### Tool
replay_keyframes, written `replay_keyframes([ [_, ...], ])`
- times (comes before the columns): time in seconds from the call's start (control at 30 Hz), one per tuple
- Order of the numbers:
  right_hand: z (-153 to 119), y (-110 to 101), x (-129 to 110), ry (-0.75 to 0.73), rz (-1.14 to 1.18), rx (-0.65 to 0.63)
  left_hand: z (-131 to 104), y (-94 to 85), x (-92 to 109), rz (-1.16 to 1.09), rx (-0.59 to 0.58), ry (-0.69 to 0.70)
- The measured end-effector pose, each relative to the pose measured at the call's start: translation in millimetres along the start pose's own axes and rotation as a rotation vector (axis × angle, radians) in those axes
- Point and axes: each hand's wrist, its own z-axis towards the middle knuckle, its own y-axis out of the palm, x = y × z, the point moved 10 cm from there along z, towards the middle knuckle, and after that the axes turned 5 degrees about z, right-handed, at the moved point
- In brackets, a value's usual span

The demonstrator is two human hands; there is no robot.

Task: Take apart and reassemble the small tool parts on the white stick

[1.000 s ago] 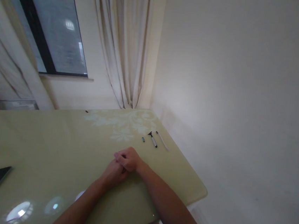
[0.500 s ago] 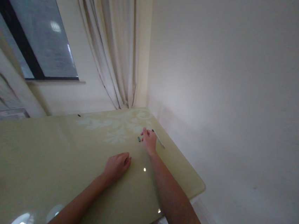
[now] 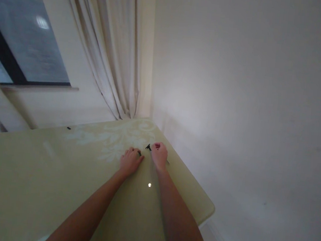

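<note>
My right hand (image 3: pixel 159 154) is closed on a small black T-shaped piece (image 3: pixel 148 147), whose head sticks out left of the fingertips. Beside it, my left hand (image 3: pixel 130 161) rests low on the table with its thumb and fingers round a small dark object (image 3: pixel 139 153). A short gap separates the two hands. Part of a thin pale strip (image 3: pixel 168 162) shows just right of my right wrist; the rest is hidden behind the hand.
The glossy yellow-green table (image 3: pixel 57 186) has a pale floral pattern near its far corner. A small black piece (image 3: pixel 69 128) lies by the far edge. A wall (image 3: pixel 235 105) runs along the right side; a curtain (image 3: pixel 113 47) and window (image 3: pixel 24 28) stand behind.
My left hand has moved forward and closed round the small dark object. My right hand now has the black T-shaped piece. The view has shifted slightly right.
</note>
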Motion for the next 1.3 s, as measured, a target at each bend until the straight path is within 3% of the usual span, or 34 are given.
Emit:
replay_keyframes([
  [0.1, -5, 9, -5, -0.065, -0.113, -0.072, -7, -5.2, -6, -0.044, 0.000, 0.056],
  [0.2, -11, 17, -8, -0.128, -0.209, -0.115, -27, -19.3, -29, -0.092, 0.056, 0.124],
  [0.3, -16, 24, -6, -0.187, -0.290, -0.142, -56, -34.3, -76, -0.121, 0.100, 0.131],
  [0.43, -16, 29, -3, -0.243, -0.418, -0.167, -95, -49.3, -152, -0.081, 0.095, -0.021],
  [0.57, -13, 28, 0, -0.205, -0.443, -0.213, -116, -59.2, -195, -0.040, 0.077, -0.192],
  [0.7, -24, 34, -13, -0.185, -0.200, -0.277, -114, -59.2, -200, -0.008, 0.037, -0.226],
  [0.87, -54, 62, -32, -0.169, 0.119, -0.426, -112, -57.0, -204, -0.008, 0.058, -0.245],
  [1.07, -80, 95, -23, 0.165, 0.420, -0.645, -113, -55.6, -209, -0.049, 0.045, -0.237],
  [1.3, -88, 98, -19, 0.373, 0.616, -0.700, -109, -55.4, -223, -0.059, 0.048, -0.280],
])
